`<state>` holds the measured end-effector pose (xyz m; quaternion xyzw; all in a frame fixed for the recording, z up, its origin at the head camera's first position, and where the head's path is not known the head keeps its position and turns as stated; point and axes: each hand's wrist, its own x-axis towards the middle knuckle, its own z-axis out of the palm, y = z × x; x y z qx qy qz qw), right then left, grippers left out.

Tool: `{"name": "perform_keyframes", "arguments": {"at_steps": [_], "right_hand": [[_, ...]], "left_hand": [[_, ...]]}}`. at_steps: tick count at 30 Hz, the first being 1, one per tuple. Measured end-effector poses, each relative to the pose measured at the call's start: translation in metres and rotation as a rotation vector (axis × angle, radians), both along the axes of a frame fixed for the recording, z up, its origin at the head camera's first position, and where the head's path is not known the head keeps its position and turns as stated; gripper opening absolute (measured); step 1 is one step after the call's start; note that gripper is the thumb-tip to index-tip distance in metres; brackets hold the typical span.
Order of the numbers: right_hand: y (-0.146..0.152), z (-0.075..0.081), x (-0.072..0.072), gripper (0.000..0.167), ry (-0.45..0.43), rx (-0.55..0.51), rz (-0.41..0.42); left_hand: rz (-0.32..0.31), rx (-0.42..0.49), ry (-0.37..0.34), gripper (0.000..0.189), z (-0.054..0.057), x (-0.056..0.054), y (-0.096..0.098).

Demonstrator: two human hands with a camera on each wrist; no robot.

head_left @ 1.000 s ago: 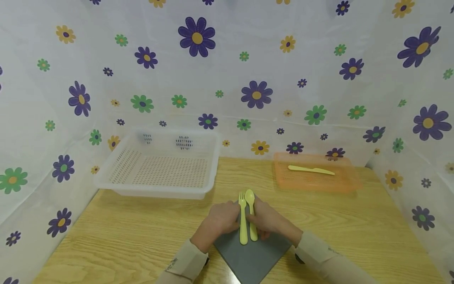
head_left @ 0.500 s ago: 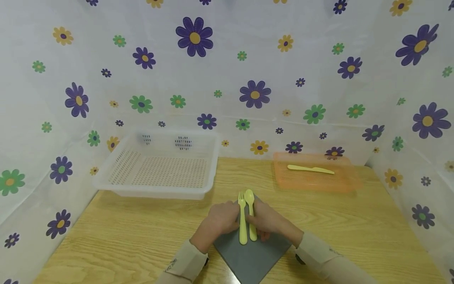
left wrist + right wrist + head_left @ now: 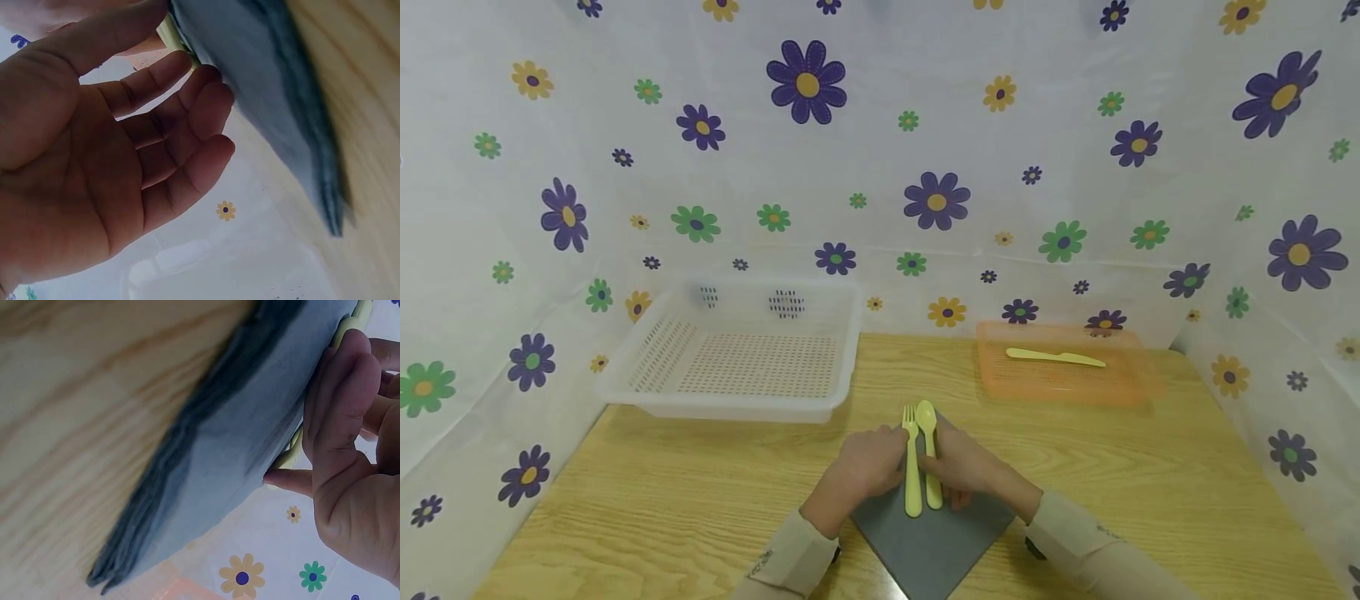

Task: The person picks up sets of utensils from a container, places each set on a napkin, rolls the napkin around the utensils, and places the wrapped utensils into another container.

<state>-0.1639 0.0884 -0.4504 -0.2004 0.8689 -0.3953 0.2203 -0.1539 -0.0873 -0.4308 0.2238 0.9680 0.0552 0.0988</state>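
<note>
Lower centre: fork and spoon on grey cloth, seemingly at alignment; left hand bent-fingered, hold unclear; right hand pinches spoon; next move calls for gentle release.

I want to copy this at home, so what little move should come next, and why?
I'd probably have the right hand leave the spoon and reach for the yellow knife. The fork and spoon already lie side by side on the folded gray cloth, while the knife lies in the orange tray, over on that hand's side.
</note>
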Motion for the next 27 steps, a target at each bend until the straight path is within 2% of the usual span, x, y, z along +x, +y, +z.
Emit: {"name": "perform_keyframes", "arguments": {"at_steps": [5, 11, 20, 22, 27], "right_hand": [[0.004, 0.001, 0.002, 0.030, -0.001, 0.000, 0.005], [0.009, 0.003, 0.004, 0.031, -0.013, 0.012, 0.000], [0.017, 0.003, 0.006, 0.050, -0.017, 0.060, -0.026], [0.019, 0.004, 0.006, 0.046, -0.012, 0.070, -0.026], [0.026, 0.007, 0.004, 0.022, 0.028, 0.106, -0.019]], "left_hand": [[-0.012, 0.046, -0.031, 0.011, 0.002, 0.004, 0.005], [-0.073, 0.081, -0.063, 0.020, 0.005, 0.008, 0.009], [-0.078, 0.060, -0.076, 0.024, 0.001, 0.009, 0.012], [-0.077, 0.060, -0.076, 0.026, 0.001, 0.010, 0.011], [-0.085, 0.076, -0.075, 0.027, 0.005, 0.009, 0.009]]}}
